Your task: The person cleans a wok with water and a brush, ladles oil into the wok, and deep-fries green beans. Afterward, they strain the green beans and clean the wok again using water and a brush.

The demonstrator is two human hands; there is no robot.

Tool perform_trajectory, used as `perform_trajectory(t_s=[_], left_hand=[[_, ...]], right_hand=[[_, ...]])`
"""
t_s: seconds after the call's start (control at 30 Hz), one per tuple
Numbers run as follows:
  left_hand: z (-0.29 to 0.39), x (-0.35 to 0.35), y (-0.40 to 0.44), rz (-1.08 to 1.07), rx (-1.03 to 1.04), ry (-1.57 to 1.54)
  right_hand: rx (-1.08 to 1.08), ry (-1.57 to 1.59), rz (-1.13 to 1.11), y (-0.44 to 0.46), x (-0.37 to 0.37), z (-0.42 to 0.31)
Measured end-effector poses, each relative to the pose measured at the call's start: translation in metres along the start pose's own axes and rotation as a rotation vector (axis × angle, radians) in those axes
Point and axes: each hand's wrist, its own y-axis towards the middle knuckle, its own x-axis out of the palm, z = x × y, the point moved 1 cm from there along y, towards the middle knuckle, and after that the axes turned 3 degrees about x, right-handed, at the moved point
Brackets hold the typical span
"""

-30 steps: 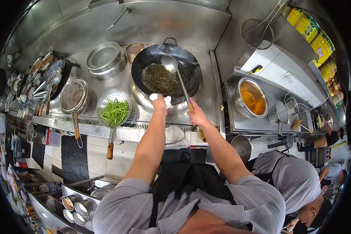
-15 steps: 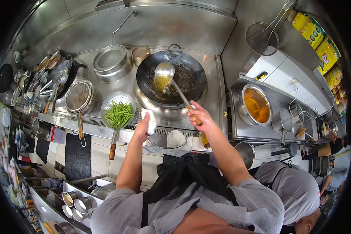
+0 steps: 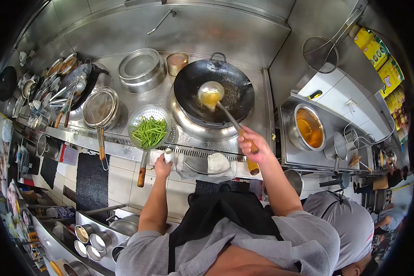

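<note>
Vs 1 s ago: L hand (image 3: 161, 167), grip closed on white cloth (image 3: 169, 157), now off wok's (image 3: 187, 85) near rim, out to its front-left. R hand (image 3: 257, 145) grips ladle (image 3: 212, 87), bowl now mid-wok w/ yellow liquid (image 3: 210, 99). Green beans (image 3: 149, 132) unmoved, L of wok.

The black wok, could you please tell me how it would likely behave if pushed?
The wok would probably rock more than slide, as its rounded bowl sits in a metal collar. Its liquid might slosh, pooled at the bottom.

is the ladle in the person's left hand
No, the right hand grips the ladle by its handle, while the left hand holds a white cloth.
</note>
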Motion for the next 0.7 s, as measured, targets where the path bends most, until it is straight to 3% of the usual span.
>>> perform_trajectory(t_s=[0.1,0.17,0.2,0.23,0.33,0.4,0.43,0.53,0.57,0.63,0.67,0.7], left_hand=[[0.009,0.004,-0.002,0.061,0.012,0.033],[0.014,0.002,-0.003,0.068,0.002,0.041],[0.023,-0.001,-0.005,0.073,-0.007,0.004],[0.033,-0.004,-0.006,0.078,-0.017,-0.033],[0.031,0.004,-0.008,0.017,-0.009,-0.043],[0.027,0.006,-0.009,0.021,-0.002,-0.077],[0.026,0.004,-0.008,0.026,0.012,-0.109],[0.022,-0.023,-0.003,0.097,0.06,-0.227],[0.021,-0.046,-0.002,0.152,0.149,-0.201],[0.029,-0.096,-0.004,0.251,0.104,-0.121],[0.032,-0.112,-0.006,0.252,0.08,-0.117],[0.039,-0.133,-0.011,0.258,-0.046,0.101]], right_hand=[[-0.079,-0.054,0.033,0.039,-0.013,0.005],[-0.22,-0.753,0.265,0.064,-0.021,0.023],[-0.222,-0.748,0.264,0.075,-0.035,0.034],[-0.428,-1.13,0.409,0.073,-0.037,0.044],[-0.586,-1.598,0.59,0.034,-0.034,0.065],[-0.23,-0.785,0.423,-0.013,0.009,0.065],[-0.222,-0.799,0.408,-0.025,0.022,0.057],[-0.058,-0.17,0.182,-0.03,0.019,0.031],[-0.065,-0.13,0.119,-0.017,0.01,0.026],[-0.049,-0.095,0.06,0.014,0.001,0.025],[-0.121,-0.406,0.162,0.029,-0.004,0.026],[-0.19,-0.714,0.26,0.042,-0.013,0.034]])
